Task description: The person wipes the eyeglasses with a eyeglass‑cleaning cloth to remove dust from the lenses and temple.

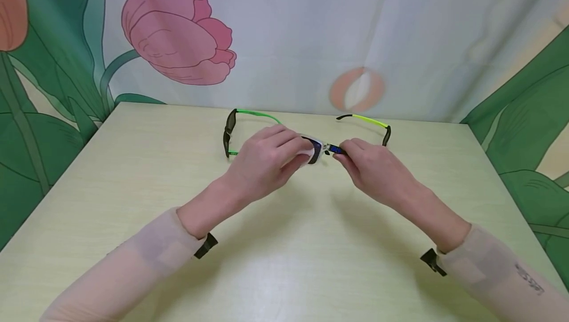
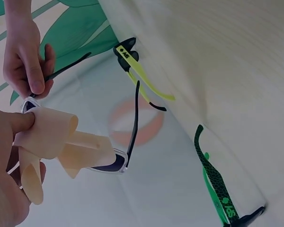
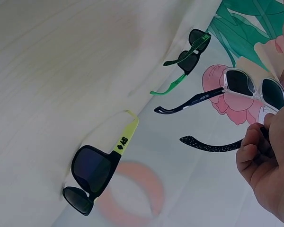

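Observation:
A pair of sunglasses with a clear frame [image 3: 240,82], dark lenses and dark arms is held up above the table between both hands. My left hand [image 1: 266,161] pinches a cream cloth [image 2: 49,135] against the front of these sunglasses. The cloth hangs in loose folds and covers part of the lenses in the left wrist view. With thumb and fingers, my right hand [image 1: 378,169] grips one arm of the glasses close to the hinge. The speckled tip of that arm [image 3: 210,144] sticks out past the fingers in the right wrist view.
Sunglasses with green arms [image 1: 229,134] stand on the table behind my left hand. Another pair with yellow arms [image 3: 92,170] lies behind my right hand. The pale table [image 1: 284,272] ends at a flower-printed curtain [image 1: 289,40].

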Tool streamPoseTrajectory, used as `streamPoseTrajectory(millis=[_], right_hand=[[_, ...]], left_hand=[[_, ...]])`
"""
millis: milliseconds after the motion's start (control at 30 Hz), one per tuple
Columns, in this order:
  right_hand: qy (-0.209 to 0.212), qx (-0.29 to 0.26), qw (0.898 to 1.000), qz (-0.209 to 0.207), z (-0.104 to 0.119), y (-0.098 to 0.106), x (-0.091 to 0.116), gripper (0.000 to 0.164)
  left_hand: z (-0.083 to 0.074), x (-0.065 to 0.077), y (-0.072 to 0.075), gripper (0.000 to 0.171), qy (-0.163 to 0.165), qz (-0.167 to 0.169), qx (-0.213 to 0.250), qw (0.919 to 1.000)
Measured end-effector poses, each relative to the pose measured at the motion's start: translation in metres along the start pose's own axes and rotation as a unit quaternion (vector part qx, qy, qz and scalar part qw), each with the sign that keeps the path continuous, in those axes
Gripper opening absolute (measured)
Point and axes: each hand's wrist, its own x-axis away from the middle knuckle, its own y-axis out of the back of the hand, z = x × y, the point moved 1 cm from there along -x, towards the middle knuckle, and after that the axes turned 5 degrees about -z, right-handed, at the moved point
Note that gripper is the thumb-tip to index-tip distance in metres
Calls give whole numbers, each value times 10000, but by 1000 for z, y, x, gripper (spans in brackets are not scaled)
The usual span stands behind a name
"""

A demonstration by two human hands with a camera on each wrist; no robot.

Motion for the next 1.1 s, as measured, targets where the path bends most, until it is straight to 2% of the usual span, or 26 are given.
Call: streamPoseTrajectory(millis=[333, 700, 1100], right_hand=[[-247, -28, 9995, 185, -4, 2, 5, 11], [-198, -121, 9996, 131, -8, 3, 8, 12], [-392, 93, 9984, 406, -8, 7, 9, 10]], left_hand=[[15, 8, 1, 15, 229, 361, -125, 9990], [21, 9, 5, 10, 478, -82, -90, 9988], [28, 15, 7, 12, 797, 97, -171, 9966]])
